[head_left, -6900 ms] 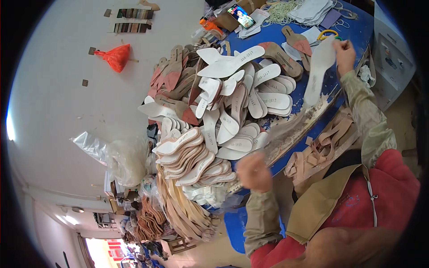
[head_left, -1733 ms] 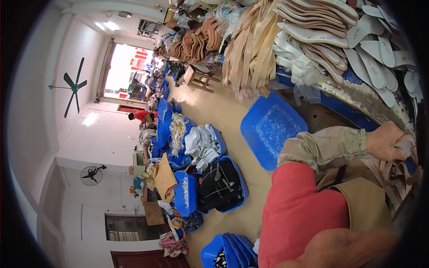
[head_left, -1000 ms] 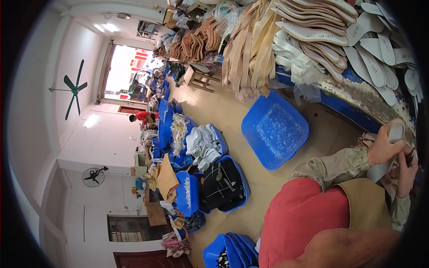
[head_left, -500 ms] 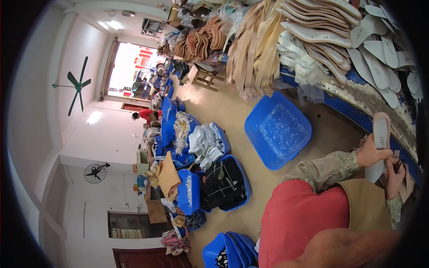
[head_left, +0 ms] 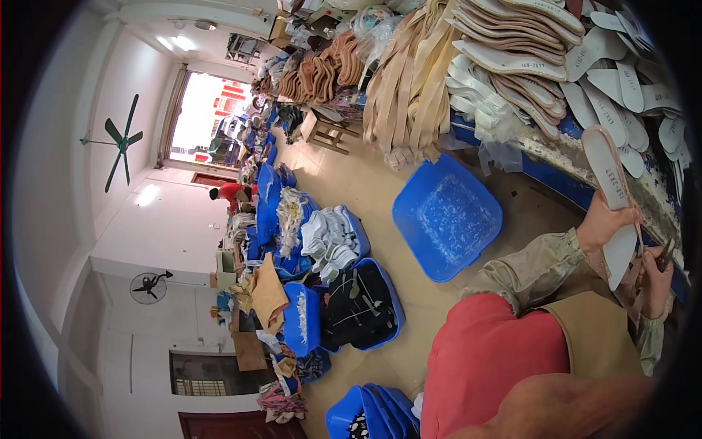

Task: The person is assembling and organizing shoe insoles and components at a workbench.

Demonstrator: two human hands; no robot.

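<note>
Pale walls (head_left: 175,238) and a tiled floor (head_left: 371,181) spread out around you, with a worn blue bench (head_left: 647,208) just beyond your fingers. Your left hand (head_left: 603,223) held the white insole (head_left: 610,172), its fingers closed round the narrow middle and the thumb laid across the marked face. The rounded end stuck out past those fingers toward the bench, while the pointed end came out on the other side of the grip. Your right hand (head_left: 653,282) was just beside the pointed end, its fingers seemingly pinched on a thin tan strip (head_left: 640,238) that met the insole's edge. A dark, pointed tool (head_left: 667,251) jutted from the same fingers, too small to identify.

Judging by that hold, you did best to keep the left grip firm without bending the insole, and the thumb back from the edge so the strip could lie flush. A light, even pull from the right fingers, with no twist, suited so thin a strip. The tool's tip was better angled away from your left thumb.

Loose insoles (head_left: 610,110) lay on the bench beyond your left fingertips, and a layered stack (head_left: 512,51) and hanging tan straps (head_left: 406,80) came farther off. A blue tub (head_left: 447,219) stood left of your fingers; well apart, a co-worker in red (head_left: 230,192) bent near more tubs.
</note>
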